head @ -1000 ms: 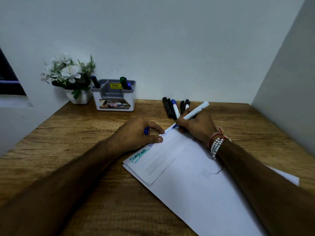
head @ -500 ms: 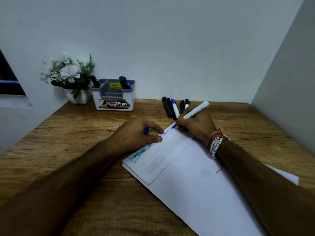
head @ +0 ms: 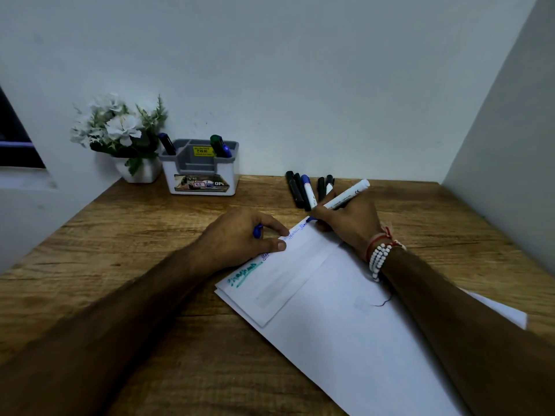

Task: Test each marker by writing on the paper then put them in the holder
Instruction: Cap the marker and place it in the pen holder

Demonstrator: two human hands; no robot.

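My right hand (head: 350, 225) grips a white marker (head: 345, 195) with a blue tip, which touches the far edge of the white paper (head: 330, 310). My left hand (head: 240, 238) presses on that edge and holds the blue cap (head: 257, 231) in its fingers. Green and blue scribbles run along the paper's edge. Several loose markers (head: 306, 190), black and blue-capped, lie behind my right hand. The grey-and-white holder (head: 200, 168) stands at the back left with three markers in it.
A white pot of white flowers (head: 120, 133) sits left of the holder against the wall. The wooden desk (head: 120, 235) is boxed in by walls behind and at the right. The paper reaches past the near right edge of view.
The marker tip has crept slightly along the paper's edge as blue writing lengthens. My left hand stays put.
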